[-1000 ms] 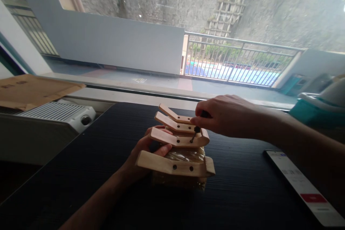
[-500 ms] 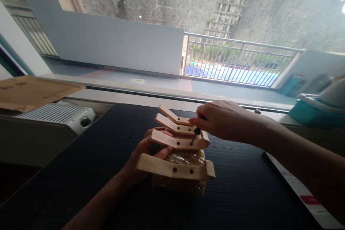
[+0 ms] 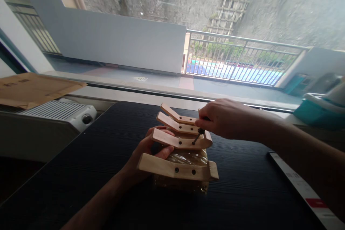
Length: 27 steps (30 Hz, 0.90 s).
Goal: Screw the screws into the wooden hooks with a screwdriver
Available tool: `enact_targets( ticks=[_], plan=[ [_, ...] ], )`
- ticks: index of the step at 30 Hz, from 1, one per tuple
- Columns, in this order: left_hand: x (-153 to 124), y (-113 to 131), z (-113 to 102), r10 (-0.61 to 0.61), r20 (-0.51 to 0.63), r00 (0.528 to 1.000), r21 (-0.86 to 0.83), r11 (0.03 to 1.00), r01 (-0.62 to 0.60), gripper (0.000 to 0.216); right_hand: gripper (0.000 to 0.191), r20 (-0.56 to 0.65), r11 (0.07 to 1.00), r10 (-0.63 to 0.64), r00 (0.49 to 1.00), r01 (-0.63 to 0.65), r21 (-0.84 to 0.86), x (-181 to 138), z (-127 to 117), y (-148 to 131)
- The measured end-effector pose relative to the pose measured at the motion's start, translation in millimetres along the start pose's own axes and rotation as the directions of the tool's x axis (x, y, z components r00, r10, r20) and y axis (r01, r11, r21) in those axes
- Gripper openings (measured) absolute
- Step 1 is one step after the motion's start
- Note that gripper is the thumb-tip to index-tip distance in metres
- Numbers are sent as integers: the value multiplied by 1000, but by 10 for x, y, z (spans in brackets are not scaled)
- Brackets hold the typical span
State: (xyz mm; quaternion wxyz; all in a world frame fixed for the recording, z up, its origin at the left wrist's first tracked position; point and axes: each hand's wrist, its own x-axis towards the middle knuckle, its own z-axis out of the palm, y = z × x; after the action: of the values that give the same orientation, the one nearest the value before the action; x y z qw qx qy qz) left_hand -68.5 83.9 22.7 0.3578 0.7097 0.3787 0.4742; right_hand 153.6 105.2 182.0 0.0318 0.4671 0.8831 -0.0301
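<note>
Several bent wooden pieces, shaped like coat hooks, sit in a row across a brown base (image 3: 185, 158) wrapped in shiny clear film. Two dark screw holes show in each piece. My left hand (image 3: 149, 151) is closed around the left side of the second-nearest wooden piece (image 3: 185, 143), thumb in front and fingers behind. In my right hand (image 3: 218, 116) is a screwdriver (image 3: 198, 136), held slanted by its dark handle. Its tip meets the right hole of that same piece. The nearest wooden piece (image 3: 161, 165) is touched by neither tip nor fingers.
Everything rests on a black table (image 3: 242, 179). At its right lies a flat white item with a red patch (image 3: 316, 203). To the left, a brown envelope (image 3: 40, 88) lies over a white radiator (image 3: 61, 113). A teal bin (image 3: 318, 109) stands at the right by the window.
The view has shifted slightly, so everything sits a little further right. The screwdriver leans slightly more to the right, its tip still at the same hole. My left hand keeps its hold.
</note>
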Motion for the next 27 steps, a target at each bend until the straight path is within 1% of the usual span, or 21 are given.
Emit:
enact_targets(
  ticks=[1, 3, 5, 7, 9, 13, 16, 20, 22, 25, 27],
  plan=[
    [-1, 0, 1, 3, -6, 1000, -1, 1000, -3, 26, 40, 2, 1000, 16, 1000, -16, -20, -8, -14, -1],
    [-5, -3, 2, 1, -13, 1000, 8, 1000, -1, 25, 36, 46, 999, 19, 999, -17, -44, -39, -76, -1],
    [-11, -6, 2, -20, -10, 1000, 22, 1000, 20, 23, 26, 103, 999, -23, 994, 26, -26, -73, -153, 9],
    [-17, -7, 3, -55, -1, 998, 30, 998, 55, 22, 20, 128, 997, -82, 988, 81, 12, -89, -204, 31],
    [-22, -7, 3, -68, 2, 998, 30, 997, 68, 21, 18, 126, 994, -113, 985, 112, 22, -79, -208, 55],
    [-23, -24, 0, -22, -10, 1000, 26, 999, 22, 22, 19, 112, 993, -118, 987, 118, 7, -33, -133, 47],
    [-17, -41, -1, -6, -2, 1000, 41, 999, 6, 21, 23, 88, 997, -81, 993, 82, -13, -24, -90, -16],
    [-7, -23, 2, 6, -9, 1000, 43, 999, -6, 21, 32, 28, 994, -33, 999, 36, -101, -44, -107, -72],
    [-7, 7, 3, -8, -19, 1000, 46, 999, 9, 22, 30, 39, 995, -46, 998, 49, -87, -61, -154, -65],
    [-11, 43, -2, -76, -2, 997, 30, 997, 77, 25, 23, 55, 996, -85, 995, 87, -27, -84, -243, -30],
    [-10, 40, -7, -73, 9, 997, 20, 997, 73, 25, 19, 62, 993, -117, 991, 117, 3, -83, -275, -4]
  ],
)
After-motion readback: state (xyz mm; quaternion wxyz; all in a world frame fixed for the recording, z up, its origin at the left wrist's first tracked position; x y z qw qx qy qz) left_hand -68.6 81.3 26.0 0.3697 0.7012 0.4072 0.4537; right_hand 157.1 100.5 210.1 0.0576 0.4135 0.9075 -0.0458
